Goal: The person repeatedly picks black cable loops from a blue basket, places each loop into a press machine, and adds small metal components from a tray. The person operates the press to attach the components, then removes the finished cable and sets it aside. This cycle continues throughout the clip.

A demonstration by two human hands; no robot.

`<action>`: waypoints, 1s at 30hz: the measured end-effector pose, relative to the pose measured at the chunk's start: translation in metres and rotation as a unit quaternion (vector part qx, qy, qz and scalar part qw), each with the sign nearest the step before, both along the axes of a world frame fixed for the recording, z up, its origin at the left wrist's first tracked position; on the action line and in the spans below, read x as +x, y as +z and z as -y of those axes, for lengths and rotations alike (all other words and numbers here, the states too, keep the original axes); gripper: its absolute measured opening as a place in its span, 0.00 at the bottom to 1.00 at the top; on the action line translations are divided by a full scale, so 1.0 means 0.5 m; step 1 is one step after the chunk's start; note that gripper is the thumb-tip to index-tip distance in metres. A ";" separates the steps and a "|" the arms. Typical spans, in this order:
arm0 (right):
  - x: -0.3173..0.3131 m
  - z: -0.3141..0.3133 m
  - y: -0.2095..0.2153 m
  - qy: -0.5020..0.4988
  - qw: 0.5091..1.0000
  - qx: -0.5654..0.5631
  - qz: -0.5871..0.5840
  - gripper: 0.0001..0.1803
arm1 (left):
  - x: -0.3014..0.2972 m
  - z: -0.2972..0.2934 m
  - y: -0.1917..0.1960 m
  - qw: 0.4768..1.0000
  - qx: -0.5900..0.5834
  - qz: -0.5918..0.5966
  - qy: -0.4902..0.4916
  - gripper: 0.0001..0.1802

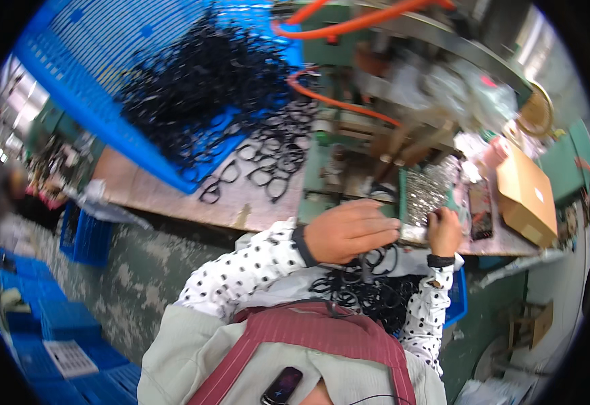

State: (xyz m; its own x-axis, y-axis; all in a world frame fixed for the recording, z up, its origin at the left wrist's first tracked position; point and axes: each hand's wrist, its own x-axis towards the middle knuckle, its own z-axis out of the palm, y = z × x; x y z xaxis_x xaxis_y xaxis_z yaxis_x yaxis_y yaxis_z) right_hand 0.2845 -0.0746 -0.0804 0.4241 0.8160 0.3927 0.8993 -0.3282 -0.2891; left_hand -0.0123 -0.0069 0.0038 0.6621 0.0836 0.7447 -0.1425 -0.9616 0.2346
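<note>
Workbench [146, 189] with black frames [268, 162]

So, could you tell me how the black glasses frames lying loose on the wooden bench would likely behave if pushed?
The glasses frames look thin and open, so probably light and easy to slide. They overlap in a loose heap, so pushing one would likely drag its neighbours. Being flat, they seem unlikely to roll along the bench.

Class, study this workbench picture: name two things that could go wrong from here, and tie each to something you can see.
1. Black eyeglass frames spill out of the tilted blue crate toward the bench edge; more could slide off to the floor.
2. The right hand reaches into the tray of small metal parts close to the green machine, while the left hand hovers above a tangled pile of frames in the lap. Frames could snag or parts scatter.
</note>
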 end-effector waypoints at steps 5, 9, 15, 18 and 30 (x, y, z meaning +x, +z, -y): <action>0.021 -0.027 -0.013 0.037 0.963 0.139 -0.226 0.07 | 0.003 0.010 -0.004 0.998 0.026 0.021 0.048 0.21; 0.010 -0.032 -0.020 0.006 0.955 0.197 -0.221 0.07 | -0.060 -0.016 -0.014 0.971 0.080 0.015 0.225 0.24; 0.001 -0.022 -0.022 -0.018 0.968 0.209 -0.140 0.07 | -0.334 -0.137 -0.177 0.558 -0.142 -0.230 0.784 0.31; 0.014 -0.025 -0.035 0.002 0.962 0.228 -0.148 0.08 | -0.441 -0.131 -0.214 0.535 -0.194 -0.307 0.763 0.40; -0.020 -0.039 -0.014 0.017 0.941 0.245 -0.231 0.05 | -0.366 -0.143 -0.278 0.800 -0.128 -0.169 0.561 0.10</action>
State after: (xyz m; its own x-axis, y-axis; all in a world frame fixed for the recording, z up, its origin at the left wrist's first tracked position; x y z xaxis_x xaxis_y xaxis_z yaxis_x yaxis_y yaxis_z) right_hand 0.2746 -0.0553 -0.0874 0.6190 0.6009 0.5058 0.6477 -0.0262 -0.7615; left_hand -0.1954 0.0647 -0.1351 0.2228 0.8878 0.4027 0.8905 -0.3535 0.2865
